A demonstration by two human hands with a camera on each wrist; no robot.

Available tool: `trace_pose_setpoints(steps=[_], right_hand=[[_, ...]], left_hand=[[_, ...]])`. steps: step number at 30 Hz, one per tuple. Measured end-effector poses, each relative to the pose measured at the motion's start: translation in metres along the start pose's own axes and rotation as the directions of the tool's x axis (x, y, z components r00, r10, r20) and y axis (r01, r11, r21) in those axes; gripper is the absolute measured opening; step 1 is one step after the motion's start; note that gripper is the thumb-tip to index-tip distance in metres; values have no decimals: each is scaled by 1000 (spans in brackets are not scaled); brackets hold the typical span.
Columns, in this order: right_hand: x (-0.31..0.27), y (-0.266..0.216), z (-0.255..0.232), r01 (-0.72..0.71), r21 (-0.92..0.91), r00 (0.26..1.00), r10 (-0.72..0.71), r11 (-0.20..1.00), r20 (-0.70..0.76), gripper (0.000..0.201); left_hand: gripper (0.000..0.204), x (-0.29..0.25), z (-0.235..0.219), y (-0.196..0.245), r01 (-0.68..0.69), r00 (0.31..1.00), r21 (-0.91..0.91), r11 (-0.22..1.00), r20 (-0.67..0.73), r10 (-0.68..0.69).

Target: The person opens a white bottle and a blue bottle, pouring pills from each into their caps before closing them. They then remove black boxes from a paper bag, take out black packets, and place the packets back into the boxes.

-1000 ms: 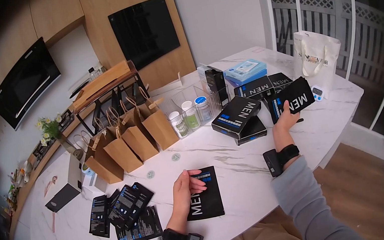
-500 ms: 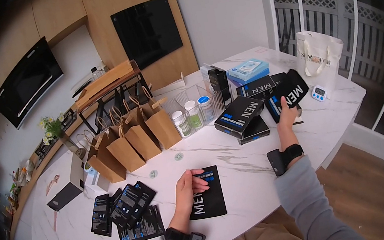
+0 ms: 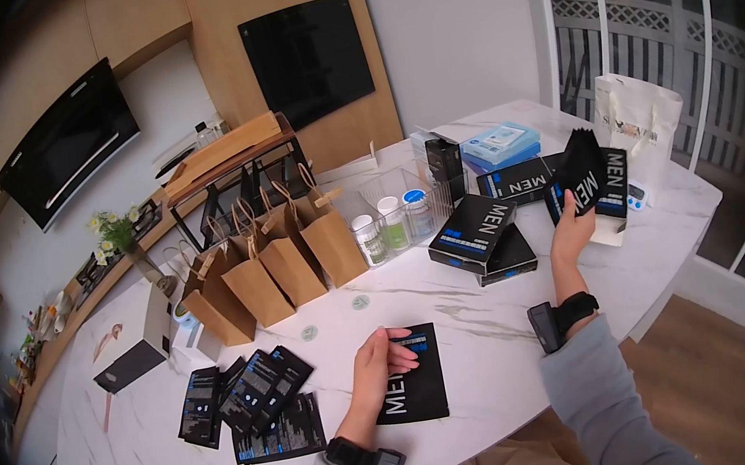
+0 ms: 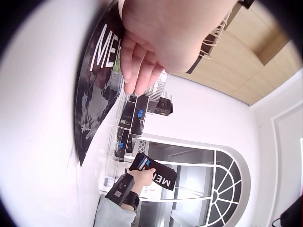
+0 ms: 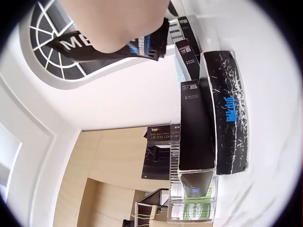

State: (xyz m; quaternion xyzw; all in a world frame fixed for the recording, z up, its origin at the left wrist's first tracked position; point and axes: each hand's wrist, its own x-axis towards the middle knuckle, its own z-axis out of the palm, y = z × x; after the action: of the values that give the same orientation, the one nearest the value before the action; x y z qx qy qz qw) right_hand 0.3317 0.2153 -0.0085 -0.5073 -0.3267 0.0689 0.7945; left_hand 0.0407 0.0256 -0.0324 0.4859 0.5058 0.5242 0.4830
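Observation:
My right hand [image 3: 572, 236] grips a small bunch of black packets [image 3: 584, 172] printed MEN, held up at the right side of the table. Behind them is a black MEN box [image 3: 618, 181], with a pale flap [image 3: 609, 234] showing below it. Near the front edge, a single black packet [image 3: 422, 382] lies flat, and over its left part is my left hand [image 3: 381, 369], palm turned inward with loosely straight fingers. In the left wrist view these fingers [image 4: 142, 71] extend beside the packet's printed MEN face [image 4: 102, 61] without curling round it.
Several black packets [image 3: 254, 405] lie spread at left. Stacked black boxes [image 3: 471, 231] stand between the right hand and a clear organizer [image 3: 405, 217] with bottles. Brown paper bags [image 3: 266, 270] line the back. A white bag [image 3: 637, 114] and small timer [image 3: 637, 196] stand far right.
The packets in my right hand have tipped from lying sideways to more upright, bringing the box behind them into view. My left hand stays over the flat packet. The head view has turned slightly left.

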Motion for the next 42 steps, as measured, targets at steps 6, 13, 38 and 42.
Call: trace_pose_setpoints(steps=[6,13,38,42], right_hand=[[-25,-36,0,-133,218,947,59,967,317,29],[-89,-96,-10,71,446,673,-373,892,638,49],[-144,-68,-13,-874,-157,-87,170,460,982,36],[-132,-67,-5,-888,-302,-213,272,346,938,39]], left_hand=[[45,0,-1,0,-3,1000,-4,1000,8,3],[44,0,-2,0,-19,999,-13,1000,-30,18],[52,5,-8,-3,-332,760,188,924,-528,380],[52,5,-10,-4,-330,760,190,924,-527,380]])
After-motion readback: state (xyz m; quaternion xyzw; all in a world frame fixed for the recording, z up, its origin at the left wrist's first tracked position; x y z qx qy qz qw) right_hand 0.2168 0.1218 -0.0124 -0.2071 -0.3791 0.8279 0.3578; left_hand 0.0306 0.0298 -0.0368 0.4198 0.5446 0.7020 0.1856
